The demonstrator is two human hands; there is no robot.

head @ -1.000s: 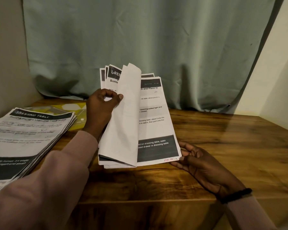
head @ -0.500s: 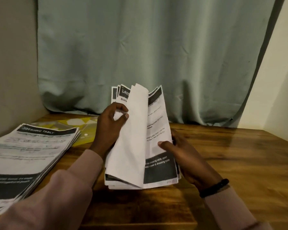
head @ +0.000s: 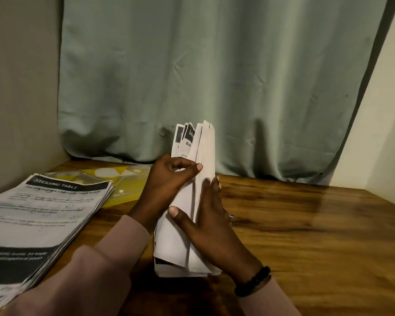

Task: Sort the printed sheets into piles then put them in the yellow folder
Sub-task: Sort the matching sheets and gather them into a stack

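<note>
Right, I see both hands on the bundle of sheets (head: 204,156) standing on end near the middle of the table (head: 306,224) — left hand (head: 169,179) pinching it, right hand (head: 205,215) gripping its edge. A pile (head: 39,215) lies left, overlapping the yellow folder (head: 126,190) behind it.

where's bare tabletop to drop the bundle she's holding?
Free: the wooden table to the right of the held bundle of printed sheets, out to the cream wall and back to the green curtain. Crowded: the left, with the flat pile of printed sheets overlapping the yellow folder.
</note>
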